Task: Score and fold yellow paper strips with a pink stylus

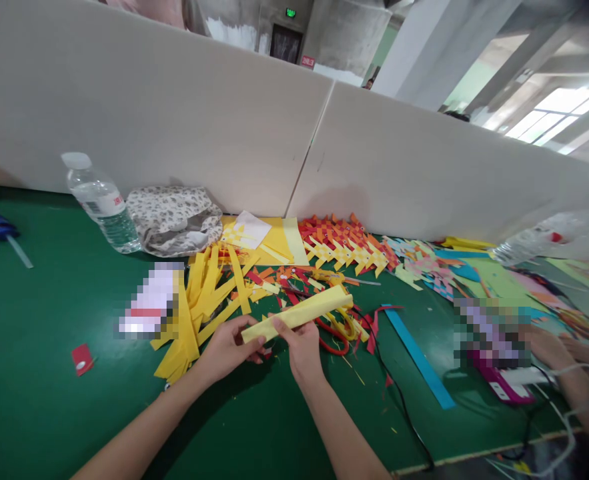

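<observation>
Both of my hands hold a folded pale yellow paper strip (301, 312) just above the green table (34, 387). My left hand (230, 348) pinches its near left end, fingers closed on it. My right hand (301, 347) grips the strip a little further along, fingers closed round it. The strip's far end points up and to the right, over a pile of red and orange paper scraps (294, 280). Several loose yellow paper strips (207, 297) lie fanned out on the table just left of my hands.
A plastic water bottle (101, 203) and a patterned cloth (174, 219) stand at the back left against a white partition (174, 113). Woven paper pieces (347, 250), a blue strip (417, 357), a black cable (399, 400) and another person's arm (569, 373) lie right.
</observation>
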Motion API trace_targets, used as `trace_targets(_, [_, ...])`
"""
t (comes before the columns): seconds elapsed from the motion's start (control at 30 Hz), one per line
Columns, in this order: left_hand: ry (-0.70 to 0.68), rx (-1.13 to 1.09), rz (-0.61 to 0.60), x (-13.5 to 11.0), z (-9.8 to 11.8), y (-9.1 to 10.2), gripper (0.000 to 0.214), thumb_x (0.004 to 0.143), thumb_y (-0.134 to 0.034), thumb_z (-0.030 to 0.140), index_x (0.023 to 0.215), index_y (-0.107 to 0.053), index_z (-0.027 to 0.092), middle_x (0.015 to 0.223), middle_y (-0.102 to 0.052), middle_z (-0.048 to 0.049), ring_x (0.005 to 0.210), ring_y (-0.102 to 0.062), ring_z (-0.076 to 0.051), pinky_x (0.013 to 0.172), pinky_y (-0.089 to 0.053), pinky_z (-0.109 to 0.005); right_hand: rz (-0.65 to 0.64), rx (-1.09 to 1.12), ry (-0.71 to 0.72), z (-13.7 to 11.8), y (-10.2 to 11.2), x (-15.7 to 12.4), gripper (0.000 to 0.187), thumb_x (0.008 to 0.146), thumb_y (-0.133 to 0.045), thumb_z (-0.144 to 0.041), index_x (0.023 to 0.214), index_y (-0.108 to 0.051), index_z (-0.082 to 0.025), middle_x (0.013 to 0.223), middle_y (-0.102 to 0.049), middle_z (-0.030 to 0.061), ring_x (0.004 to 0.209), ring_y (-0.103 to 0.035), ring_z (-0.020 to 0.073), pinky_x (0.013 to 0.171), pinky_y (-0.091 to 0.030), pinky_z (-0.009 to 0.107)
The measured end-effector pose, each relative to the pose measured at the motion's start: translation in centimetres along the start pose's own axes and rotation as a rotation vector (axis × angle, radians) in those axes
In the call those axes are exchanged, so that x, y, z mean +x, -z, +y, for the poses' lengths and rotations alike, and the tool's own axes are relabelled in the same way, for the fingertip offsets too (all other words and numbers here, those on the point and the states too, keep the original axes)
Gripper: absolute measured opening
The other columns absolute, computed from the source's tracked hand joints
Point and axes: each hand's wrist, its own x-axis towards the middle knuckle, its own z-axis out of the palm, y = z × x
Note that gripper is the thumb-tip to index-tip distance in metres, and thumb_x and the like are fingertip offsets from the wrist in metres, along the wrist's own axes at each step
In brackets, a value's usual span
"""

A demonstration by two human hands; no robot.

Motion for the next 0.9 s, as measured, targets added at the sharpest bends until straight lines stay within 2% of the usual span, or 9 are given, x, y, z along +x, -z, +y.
trace_targets(0.13, [0.113,0.131,-0.193,-0.3,0.6,0.4,0.036,0.075,-0.063,0.047,0.081,-0.06,0.012,0.071,-0.069,-0.004,0.058,-0.065,-0.014,0.051,-0.046,-0.022,-0.144,-0.13,-0.017,-0.4,0.0,-0.4,0.032,0.056,-0.083,-0.022,0.081,-0.064,-0.016,0.071,-0.073,0.0027,0.073,-0.071,0.0245,0.066,-0.057,0.032])
trace_targets(0.23, [0.156,0.17,-0.317,-0.6,1.0,0.8,0.04,0.08,-0.055,0.051,0.085,-0.06,0.012,0.077,-0.071,-0.0074,0.057,-0.065,-0.014,0.048,-0.042,-0.02,-0.18,-0.204,0.009,-0.7,0.1,-0.6,0.028,0.059,-0.081,-0.024,0.081,-0.065,-0.016,0.072,-0.074,0.0037,0.074,-0.071,0.0259,0.062,-0.058,0.031])
trace_targets(0.37, [0.172,0.148,-0.407,-0.7,1.0,1.3,0.041,0.079,-0.056,0.052,0.092,-0.058,0.013,0.091,-0.071,-0.0104,0.066,-0.067,-0.015,0.054,-0.046,-0.022,-0.215,-0.252,0.0,-0.9,0.2,-0.7,0.03,0.06,-0.08,-0.025,0.084,-0.064,-0.017,0.076,-0.075,0.0055,0.072,-0.071,0.0253,0.058,-0.057,0.03])
trace_targets(0.47, [0.137,0.165,-0.392,-0.5,0.6,1.2,0.041,0.082,-0.052,0.053,0.094,-0.056,0.013,0.084,-0.069,-0.0078,0.066,-0.065,-0.014,0.055,-0.045,-0.021,-0.275,-0.268,-0.01,-0.5,0.1,-0.8,0.026,0.061,-0.078,-0.026,0.082,-0.065,-0.016,0.072,-0.074,0.005,0.055,-0.066,0.0183,0.048,-0.054,0.027])
trace_targets(0.57, [0.044,0.202,-0.322,-0.2,0.2,0.8,0.041,0.087,-0.04,0.053,0.085,-0.053,0.014,0.066,-0.061,-0.0004,0.051,-0.055,-0.01,0.049,-0.039,-0.02,-0.298,-0.214,-0.017,-0.1,0.0,-0.7,0.027,0.063,-0.077,-0.029,0.084,-0.066,-0.017,0.073,-0.073,0.0036,0.043,-0.058,0.0122,0.043,-0.05,0.026])
trace_targets(0.67, [-0.119,0.274,-0.205,0.0,0.0,0.6,0.04,0.09,-0.037,0.05,0.078,-0.052,0.015,0.059,-0.047,0.0043,0.047,-0.039,-0.007,0.046,-0.031,-0.02,-0.243,-0.175,0.032,-0.1,0.2,-0.3,0.03,0.06,-0.08,-0.027,0.085,-0.066,-0.017,0.08,-0.074,0.0051,0.054,-0.064,0.0159,0.052,-0.055,0.029])
trace_targets(0.73, [-0.166,0.278,-0.155,0.1,-0.1,0.6,0.039,0.09,-0.037,0.048,0.077,-0.054,0.015,0.06,-0.041,0.0049,0.05,-0.035,-0.007,0.046,-0.027,-0.02,-0.168,-0.157,0.096,-0.3,0.4,0.1,0.029,0.058,-0.081,-0.025,0.083,-0.066,-0.017,0.081,-0.074,0.005,0.067,-0.068,0.0189,0.063,-0.057,0.031])
trace_targets(0.8, [-0.146,0.262,-0.142,0.1,-0.2,0.7,0.039,0.09,-0.038,0.048,0.078,-0.055,0.015,0.058,-0.037,0.0054,0.051,-0.033,-0.008,0.046,-0.025,-0.02,-0.088,-0.135,0.125,-0.5,0.6,0.5,0.028,0.057,-0.081,-0.024,0.081,-0.067,-0.017,0.076,-0.073,0.0035,0.071,-0.068,0.0188,0.069,-0.056,0.031])
trace_targets(0.9, [-0.078,0.21,-0.156,0.1,-0.4,0.8,0.04,0.088,-0.042,0.052,0.078,-0.056,0.015,0.053,-0.035,0.0066,0.048,-0.033,-0.008,0.044,-0.024,-0.02,-0.029,-0.135,0.108,-0.6,0.8,0.7,0.029,0.056,-0.082,-0.024,0.08,-0.067,-0.017,0.069,-0.072,0.0016,0.064,-0.066,0.0166,0.064,-0.056,0.03])
